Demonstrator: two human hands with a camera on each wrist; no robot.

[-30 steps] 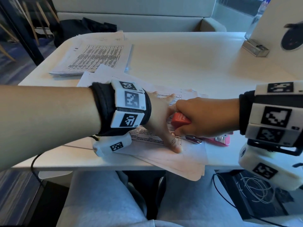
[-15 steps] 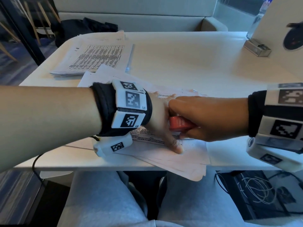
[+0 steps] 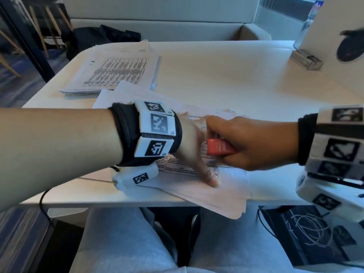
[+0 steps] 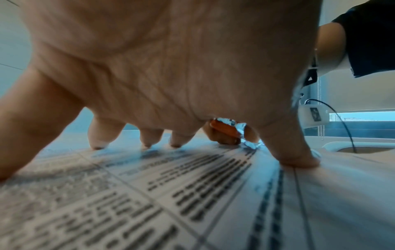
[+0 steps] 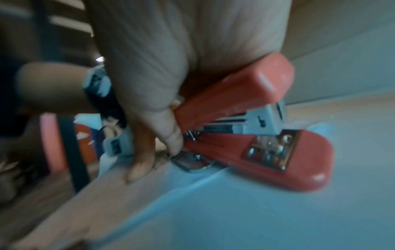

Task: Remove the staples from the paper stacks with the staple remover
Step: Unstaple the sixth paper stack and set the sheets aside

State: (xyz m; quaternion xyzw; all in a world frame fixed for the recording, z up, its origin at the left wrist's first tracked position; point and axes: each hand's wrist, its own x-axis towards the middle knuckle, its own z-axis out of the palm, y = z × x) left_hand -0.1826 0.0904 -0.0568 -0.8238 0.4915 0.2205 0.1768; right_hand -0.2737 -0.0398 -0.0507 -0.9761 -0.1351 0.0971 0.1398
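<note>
My left hand (image 3: 194,142) presses spread, straight fingers and thumb on the printed paper stack (image 3: 206,192) at the table's near edge; the left wrist view shows the fingertips (image 4: 98,143) flat on the printed page (image 4: 149,194). My right hand (image 3: 246,142) grips the red staple remover (image 3: 218,147), a stapler-shaped tool. Its end sits on the sheet between my left thumb and forefinger. In the right wrist view the red staple remover (image 5: 245,104) is held in my fist, and its metal tab (image 5: 188,162) lies against the paper. I cannot make out the staple itself.
A second stack of printed sheets (image 3: 116,73) lies at the back left of the white table (image 3: 226,75). A small metal box (image 3: 306,60) and a white board stand at the back right. A black bag (image 3: 102,39) lies on the sofa behind. Cables (image 3: 307,229) sit below right.
My right hand has slid left with the staple remover, closer to my left thumb and forefinger. The left hand has stayed pressed on the paper.
</note>
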